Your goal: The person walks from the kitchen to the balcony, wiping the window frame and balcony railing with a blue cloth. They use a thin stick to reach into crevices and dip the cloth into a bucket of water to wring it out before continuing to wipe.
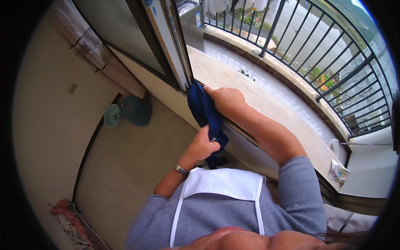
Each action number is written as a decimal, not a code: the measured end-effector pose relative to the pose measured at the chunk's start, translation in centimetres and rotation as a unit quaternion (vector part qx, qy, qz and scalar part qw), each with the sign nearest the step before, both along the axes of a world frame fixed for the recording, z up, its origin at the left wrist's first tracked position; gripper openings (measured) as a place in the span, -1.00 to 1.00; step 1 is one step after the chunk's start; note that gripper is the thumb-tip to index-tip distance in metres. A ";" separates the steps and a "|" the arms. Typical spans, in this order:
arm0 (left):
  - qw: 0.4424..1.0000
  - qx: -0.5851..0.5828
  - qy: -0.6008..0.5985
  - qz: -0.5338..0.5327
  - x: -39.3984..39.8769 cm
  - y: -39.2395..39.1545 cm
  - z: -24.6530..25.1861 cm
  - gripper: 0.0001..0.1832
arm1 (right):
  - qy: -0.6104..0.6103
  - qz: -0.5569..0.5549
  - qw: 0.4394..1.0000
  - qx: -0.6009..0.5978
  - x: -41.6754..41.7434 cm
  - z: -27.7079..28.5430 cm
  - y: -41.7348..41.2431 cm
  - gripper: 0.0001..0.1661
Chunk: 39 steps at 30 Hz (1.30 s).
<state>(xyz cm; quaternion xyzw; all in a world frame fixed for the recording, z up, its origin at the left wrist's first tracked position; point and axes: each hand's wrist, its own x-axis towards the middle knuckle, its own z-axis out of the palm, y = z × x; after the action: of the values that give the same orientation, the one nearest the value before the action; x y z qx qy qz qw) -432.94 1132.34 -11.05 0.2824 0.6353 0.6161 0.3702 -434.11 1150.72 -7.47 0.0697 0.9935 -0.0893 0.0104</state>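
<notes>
A dark blue cloth hangs over the sliding window's track beside the frame edge. My right hand presses the cloth's upper end into the track with an extended finger, close to the foot of the frame. Lower down, my left hand grips the bunched cloth between thumb and curled fingers. The cloth's lower end dangles near the white apron. Part of the track lies hidden under my right forearm.
Beyond the pale stone sill stand a black metal railing and a grey appliance. A small packet lies on the sill. A teal bin and a light green basin rest on the floor at left, near a curtain.
</notes>
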 end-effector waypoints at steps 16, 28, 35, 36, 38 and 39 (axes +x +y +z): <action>0.996 -0.011 0.067 -0.065 -0.3 -3.1 5.3 -0.47 | -0.178 0.142 0.971 -0.067 10.4 8.0 10.4 -0.26; 0.932 0.243 0.059 0.263 -2.7 -8.3 7.9 -0.20 | -0.132 0.149 0.966 -0.168 7.3 8.9 21.7 -0.33; 0.929 0.272 0.061 0.245 -1.9 -6.5 9.4 -0.27 | -0.041 0.176 0.945 -0.271 1.8 4.6 22.5 -0.74; 0.931 0.264 0.055 0.247 -1.8 -6.3 9.6 -0.27 | -0.033 0.185 0.940 -0.286 1.3 4.4 21.9 -0.75; 0.928 0.262 0.063 0.255 -1.4 -6.3 9.7 -0.28 | 0.022 0.212 0.928 -0.306 0.4 3.2 21.0 -0.79; 0.928 0.251 0.059 0.269 -1.1 -6.9 9.3 -0.29 | 0.037 0.204 0.926 -0.314 -0.2 3.4 20.7 -0.79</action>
<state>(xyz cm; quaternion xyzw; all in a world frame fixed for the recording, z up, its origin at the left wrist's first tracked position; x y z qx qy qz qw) -434.04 1125.40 -1.72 0.2204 0.5327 0.8142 0.0690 -434.29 1171.40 -4.12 -0.1448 0.9070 -0.3952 0.0130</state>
